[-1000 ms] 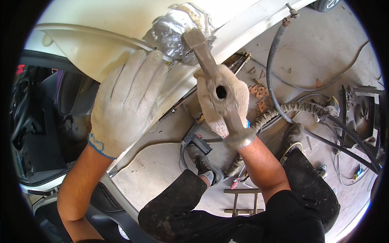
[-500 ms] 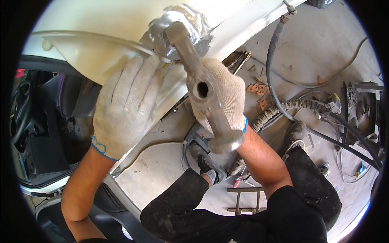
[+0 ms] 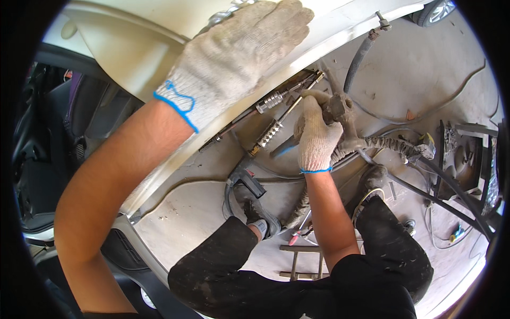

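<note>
My left hand [image 3: 234,58], in a white knitted glove with a blue cuff edge, lies flat with fingers outstretched on the cream car body panel [image 3: 127,50]. It covers most of a shiny bare-metal patch [image 3: 226,15], whose edge shows past the glove. My right hand [image 3: 317,138], gloved the same way, is closed around a hammer [image 3: 346,114] below the panel, over the floor. The worn steel hammer head points away from the panel. A grey shaft with a blue streak, seemingly its handle, sticks out left of that hand.
A pistol-grip tool with a long rod [image 3: 247,176] leans by the panel's lower edge, near another metal rod [image 3: 271,102]. Hoses [image 3: 360,58] and cables cross the floor. A black frame [image 3: 467,159] stands right; the open car interior [image 3: 42,154] is left.
My right hand has drawn the hammer away from the panel, down and to the right. My left hand has slid up and right, onto the bare-metal patch.
</note>
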Tool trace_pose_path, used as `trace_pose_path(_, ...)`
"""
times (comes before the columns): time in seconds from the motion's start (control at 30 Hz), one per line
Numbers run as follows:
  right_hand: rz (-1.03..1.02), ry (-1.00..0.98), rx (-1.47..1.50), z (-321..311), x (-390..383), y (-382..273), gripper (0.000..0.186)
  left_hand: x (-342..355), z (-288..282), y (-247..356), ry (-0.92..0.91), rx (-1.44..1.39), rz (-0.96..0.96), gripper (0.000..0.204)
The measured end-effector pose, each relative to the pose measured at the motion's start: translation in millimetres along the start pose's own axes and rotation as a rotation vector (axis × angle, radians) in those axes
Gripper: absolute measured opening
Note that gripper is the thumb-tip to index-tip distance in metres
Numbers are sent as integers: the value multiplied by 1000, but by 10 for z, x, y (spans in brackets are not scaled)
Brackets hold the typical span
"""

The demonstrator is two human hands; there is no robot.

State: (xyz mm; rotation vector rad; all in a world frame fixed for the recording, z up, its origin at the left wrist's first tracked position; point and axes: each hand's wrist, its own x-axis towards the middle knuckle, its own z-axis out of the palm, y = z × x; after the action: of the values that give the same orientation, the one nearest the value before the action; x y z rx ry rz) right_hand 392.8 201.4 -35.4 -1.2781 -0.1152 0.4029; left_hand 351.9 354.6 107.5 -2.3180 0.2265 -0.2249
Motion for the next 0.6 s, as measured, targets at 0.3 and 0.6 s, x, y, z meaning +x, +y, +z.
trace_pose_path(0.3,762,109,166,-580,13,989,12,-854,-208,97,-352,-226,-53,81)
trace_pose_path(0.6,1397,43,474,-1045,-382,1857,23,-1788,-112,948,-424,-557,-422,62)
